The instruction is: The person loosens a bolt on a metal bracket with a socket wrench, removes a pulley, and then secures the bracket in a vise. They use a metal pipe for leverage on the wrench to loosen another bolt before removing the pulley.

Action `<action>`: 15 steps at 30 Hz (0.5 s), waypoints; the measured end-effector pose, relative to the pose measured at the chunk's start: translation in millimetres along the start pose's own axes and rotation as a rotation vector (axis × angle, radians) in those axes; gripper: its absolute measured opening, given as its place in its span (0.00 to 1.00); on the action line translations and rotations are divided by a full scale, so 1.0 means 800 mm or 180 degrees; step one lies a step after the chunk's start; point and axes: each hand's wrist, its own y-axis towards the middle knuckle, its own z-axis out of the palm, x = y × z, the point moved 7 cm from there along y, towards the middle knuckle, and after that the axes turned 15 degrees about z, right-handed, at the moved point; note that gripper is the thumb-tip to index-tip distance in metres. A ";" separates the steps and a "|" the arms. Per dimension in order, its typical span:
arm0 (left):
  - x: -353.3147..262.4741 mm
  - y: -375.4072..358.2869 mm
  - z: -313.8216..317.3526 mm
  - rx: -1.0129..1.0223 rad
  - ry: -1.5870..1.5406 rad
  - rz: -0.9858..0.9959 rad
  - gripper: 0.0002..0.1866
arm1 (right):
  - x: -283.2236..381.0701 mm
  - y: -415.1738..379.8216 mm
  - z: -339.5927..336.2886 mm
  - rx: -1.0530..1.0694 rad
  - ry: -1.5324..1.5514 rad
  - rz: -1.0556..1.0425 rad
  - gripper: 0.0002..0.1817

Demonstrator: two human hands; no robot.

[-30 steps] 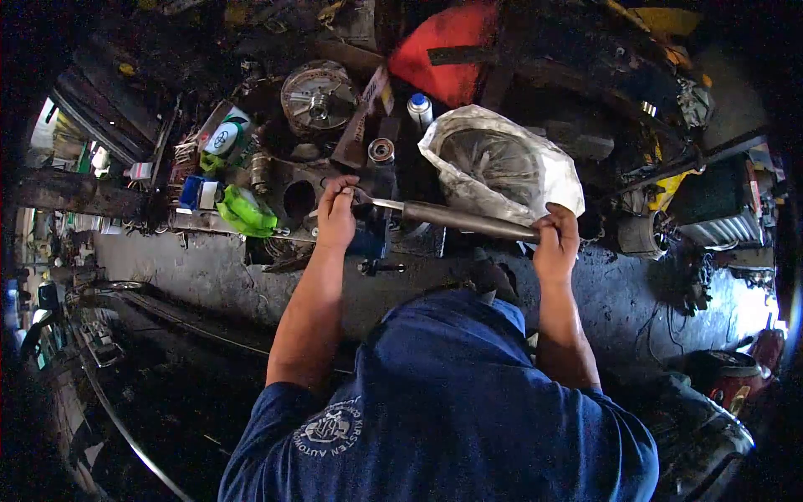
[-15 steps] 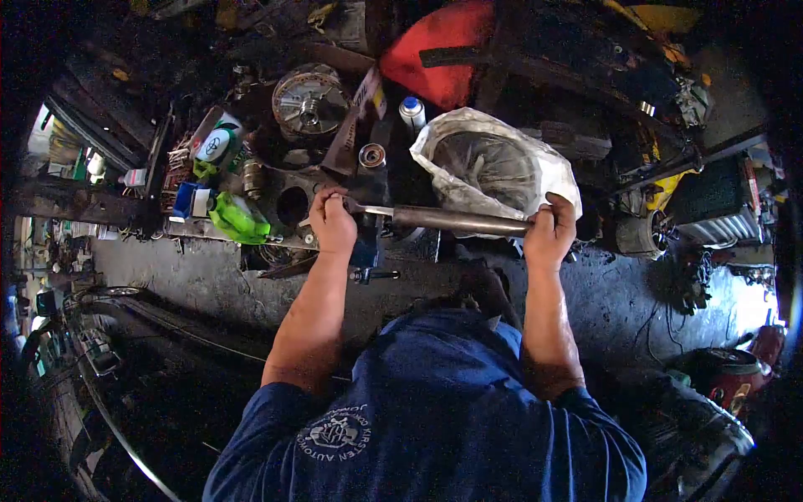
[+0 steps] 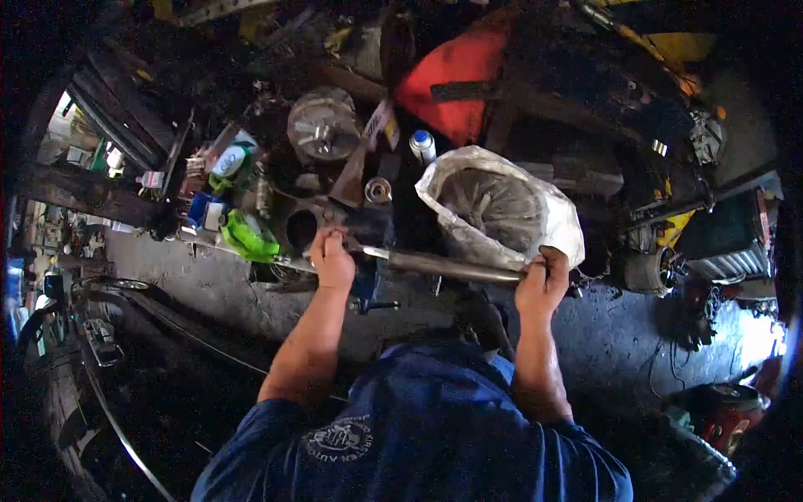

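A long metal tube with a thinner shiny rod at its left end spans the space between my hands, tipped slightly down to the right. My left hand is closed around the rod's far end, which is partly hidden by the fingers. At the tube's other end, my right hand pinches it between thumb and fingers. Behind the tube sits a crumpled white plastic bag, its mouth open around a grey ribbed round part. The bag's front edge overlaps my right hand's fingers in this view.
On the cluttered bench stand a blue-capped spray can, a round metal housing, a small ring-shaped part and a bright green bottle. A red panel rises behind. A blue tool with a bar projects toward me.
The view has tilted, so the bench sits lower in the picture. Both hands still hold the tube and rod, which now slope down more to the right.
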 end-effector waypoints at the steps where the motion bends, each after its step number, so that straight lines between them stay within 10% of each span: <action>1: 0.007 -0.002 0.001 -0.0112 0.0026 -0.0344 0.11 | -0.002 0.019 0.017 0.0272 0.0414 0.0280 0.09; 3: 0.005 -0.011 0.003 -0.0266 -0.0682 -0.0984 0.10 | 0.033 0.087 0.063 -0.0169 -0.1056 -0.1047 0.07; 6: 0.008 -0.002 -0.011 -0.0255 0.0276 -0.0564 0.08 | 0.094 0.149 0.153 0.0283 -0.0232 -0.0901 0.06; 10: 0.041 -0.029 -0.006 -0.0659 -0.0809 -0.1918 0.09 | 0.102 0.182 0.223 0.1281 -0.0752 -0.0397 0.12; 15: 0.005 -0.026 0.000 -0.0278 -0.0898 -0.1441 0.16 | 0.098 0.200 0.277 0.1846 -0.1042 -0.0459 0.14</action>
